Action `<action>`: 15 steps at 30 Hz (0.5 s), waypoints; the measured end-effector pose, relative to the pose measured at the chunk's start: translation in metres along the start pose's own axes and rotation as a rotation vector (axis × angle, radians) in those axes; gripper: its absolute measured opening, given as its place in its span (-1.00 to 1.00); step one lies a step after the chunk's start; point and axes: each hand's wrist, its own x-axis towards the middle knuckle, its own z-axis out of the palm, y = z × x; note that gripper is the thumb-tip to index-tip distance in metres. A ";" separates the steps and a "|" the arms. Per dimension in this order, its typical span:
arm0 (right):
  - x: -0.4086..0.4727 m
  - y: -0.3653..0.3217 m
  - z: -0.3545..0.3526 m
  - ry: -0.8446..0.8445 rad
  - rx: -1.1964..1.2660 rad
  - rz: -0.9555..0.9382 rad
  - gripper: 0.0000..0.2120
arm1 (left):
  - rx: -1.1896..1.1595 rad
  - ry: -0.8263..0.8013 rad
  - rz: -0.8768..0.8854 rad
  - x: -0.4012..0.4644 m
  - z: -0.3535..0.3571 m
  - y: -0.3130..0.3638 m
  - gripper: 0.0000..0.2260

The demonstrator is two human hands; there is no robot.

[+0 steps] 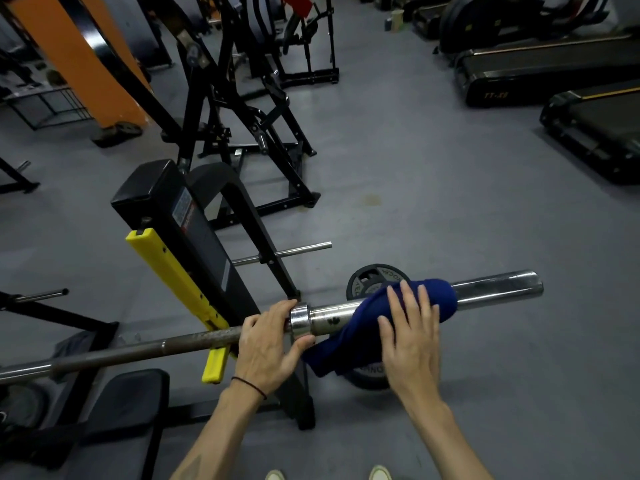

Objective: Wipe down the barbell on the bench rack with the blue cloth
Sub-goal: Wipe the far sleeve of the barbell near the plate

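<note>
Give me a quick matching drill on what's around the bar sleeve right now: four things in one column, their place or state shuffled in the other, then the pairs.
Things:
1. blue cloth
2. left hand
3. right hand
4. weight plate

Places or states:
A. grips the barbell at the collar
B. draped over the chrome sleeve
C. lies on the floor behind the sleeve
D. presses flat on the cloth, fingers straight

Pairs: 1-B, 2-A, 3-D, 4-C
</note>
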 end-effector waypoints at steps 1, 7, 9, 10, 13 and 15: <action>-0.004 -0.012 0.004 0.001 0.028 0.036 -0.44 | 0.012 0.005 -0.014 0.000 0.001 0.001 -0.47; -0.029 -0.040 0.019 -0.172 -0.031 -0.403 -0.41 | 0.013 0.039 -0.104 0.004 0.004 0.008 -0.44; -0.014 -0.014 0.011 -0.101 -0.051 -0.310 -0.47 | 0.003 0.018 -0.070 0.003 0.002 0.007 -0.42; -0.007 -0.001 0.005 -0.060 -0.063 -0.234 -0.48 | -0.008 0.007 -0.049 0.003 0.000 0.007 -0.40; -0.006 0.002 0.003 0.012 0.008 -0.019 -0.47 | -0.030 -0.003 0.009 0.001 -0.001 0.004 -0.33; -0.016 -0.029 0.013 0.002 0.115 0.067 -0.42 | -0.023 -0.007 0.050 0.001 0.000 0.000 -0.32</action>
